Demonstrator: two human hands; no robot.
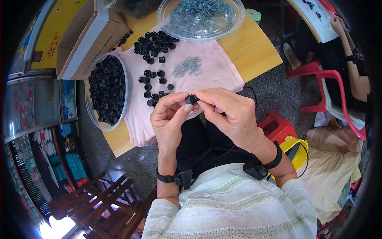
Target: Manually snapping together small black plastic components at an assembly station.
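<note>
Over the near edge of a pink cloth point(215, 75), my two hands meet at a small black cap-like plastic part point(191, 99). My left hand point(169, 115) pinches it from the left between thumb and fingers. From the other side, my right hand point(230, 113) has its thumb and fingertips closed on the part's right end; whether a second tiny piece is there is hidden. Loose black parts point(147, 85) lie on the cloth just beyond my left hand, with a larger heap point(155, 44) farther back. To their right is a small pile of silvery screws point(188, 66).
A clear tub of black parts point(126, 99) stands at the left; a clear bowl of screws point(161, 24) sits at the back. An open cardboard box point(77, 44) is at the far left. Red stool point(280, 127) and yellow container point(296, 155) stand at right. Another person sits at the far right.
</note>
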